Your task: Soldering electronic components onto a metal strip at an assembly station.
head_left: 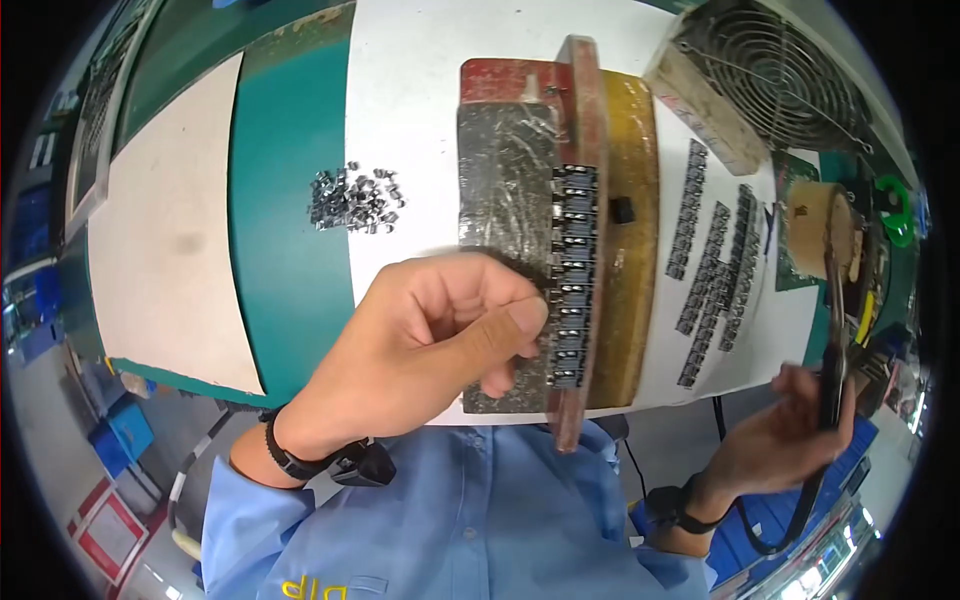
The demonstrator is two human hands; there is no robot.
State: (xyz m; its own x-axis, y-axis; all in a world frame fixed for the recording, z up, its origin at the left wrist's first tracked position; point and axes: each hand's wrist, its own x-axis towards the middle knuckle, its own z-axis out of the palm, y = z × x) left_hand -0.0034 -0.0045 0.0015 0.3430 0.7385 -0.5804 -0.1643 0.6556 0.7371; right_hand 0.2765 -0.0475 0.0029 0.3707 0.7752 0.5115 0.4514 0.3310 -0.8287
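A row of small black components on a narrow circuit-board strip (574, 280) lies along the reddish bar of a fixture (510, 180). Over the strip's left edge, my left hand (430, 340) is closed in a pinch, thumb against forefinger; whatever is between the fingertips is hidden. At the right, my right hand (785, 435) is wrapped round the dark handle of a soldering iron (832, 370), its shaft pointing away from me beside a tan spool (818, 222). The iron's cable loops down below the hand.
A pile of loose small black parts (355, 200) sits left of the fixture. Several finished-looking strips (715, 270) lie on white paper at the right. One black block (622, 210) rests on the yellowish board. A fan with a wire grille (780, 75) stands at the far right.
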